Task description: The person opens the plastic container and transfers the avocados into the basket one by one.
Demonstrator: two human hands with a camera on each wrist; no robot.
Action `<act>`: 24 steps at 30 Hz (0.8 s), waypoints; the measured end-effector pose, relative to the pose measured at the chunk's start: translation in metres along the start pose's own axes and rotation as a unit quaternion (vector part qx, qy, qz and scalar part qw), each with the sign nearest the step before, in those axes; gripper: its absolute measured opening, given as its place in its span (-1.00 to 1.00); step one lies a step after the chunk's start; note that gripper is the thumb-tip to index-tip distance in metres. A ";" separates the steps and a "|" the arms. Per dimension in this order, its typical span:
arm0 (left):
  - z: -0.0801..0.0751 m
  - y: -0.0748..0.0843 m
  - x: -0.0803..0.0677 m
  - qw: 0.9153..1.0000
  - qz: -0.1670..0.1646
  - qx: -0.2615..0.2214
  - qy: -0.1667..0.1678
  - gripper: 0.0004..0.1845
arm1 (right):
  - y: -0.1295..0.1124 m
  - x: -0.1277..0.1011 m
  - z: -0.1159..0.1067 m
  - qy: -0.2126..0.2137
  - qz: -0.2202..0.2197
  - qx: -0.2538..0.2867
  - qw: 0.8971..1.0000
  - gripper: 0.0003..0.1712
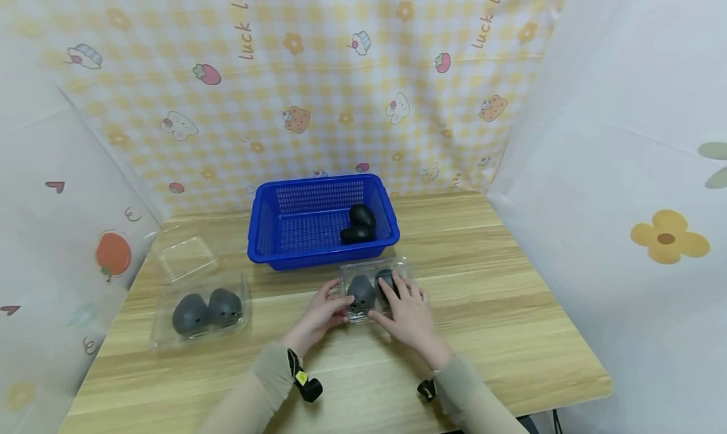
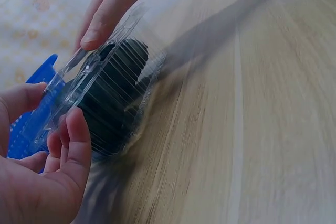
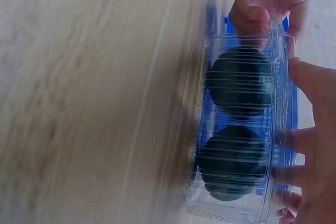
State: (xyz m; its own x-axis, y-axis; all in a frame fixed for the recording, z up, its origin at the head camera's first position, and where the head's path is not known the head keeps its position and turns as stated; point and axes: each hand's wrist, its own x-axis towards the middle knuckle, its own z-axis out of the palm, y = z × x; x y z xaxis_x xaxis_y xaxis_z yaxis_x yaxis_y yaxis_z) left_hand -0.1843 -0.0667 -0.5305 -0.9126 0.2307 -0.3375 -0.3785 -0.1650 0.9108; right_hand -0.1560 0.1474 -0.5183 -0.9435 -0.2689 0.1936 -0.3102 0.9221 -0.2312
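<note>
A clear plastic clamshell box point(image 1: 369, 267) with two dark avocados point(image 3: 233, 163) inside lies on the table in front of me, its lid down over them. My left hand point(image 1: 320, 314) pinches the box's left end, with the thumb at the near side and fingers at the rim, as the left wrist view shows. Spread over the lid's right half, my right hand point(image 1: 409, 314) presses on it with extended fingers, its thumb at the near edge. The right hand partly covers one avocado in the head view.
Just behind the box stands a blue basket point(image 1: 318, 257) with two dark avocados point(image 1: 362, 216) at its right side. Another clear clamshell box point(image 1: 161, 333) holding two avocados point(image 1: 192, 314) sits at the left. An open clear container point(image 1: 184, 257) lies behind that one.
</note>
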 end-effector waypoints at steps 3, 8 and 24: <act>-0.007 0.001 -0.003 1.000 0.001 0.000 0.006 -0.20 | -0.005 0.002 0.001 -0.005 -0.010 -0.002 1.000 -0.08; -0.019 0.001 -0.007 1.000 0.006 -0.002 0.018 -0.22 | -0.013 0.005 0.003 -0.005 -0.031 -0.002 0.999 -0.04; -0.059 0.002 -0.025 0.998 0.016 -0.010 0.057 -0.28 | -0.044 0.015 0.014 -0.005 -0.093 -0.004 0.996 -0.02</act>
State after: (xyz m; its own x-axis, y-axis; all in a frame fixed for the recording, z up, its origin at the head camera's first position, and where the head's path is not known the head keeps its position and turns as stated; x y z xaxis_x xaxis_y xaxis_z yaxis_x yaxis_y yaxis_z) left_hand -0.1717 -0.1295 -0.5345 -0.9358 0.1143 -0.3336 -0.3502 -0.1905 0.9171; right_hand -0.1579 0.0994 -0.5188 -0.8713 -0.4371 0.2232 -0.4780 0.8588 -0.1841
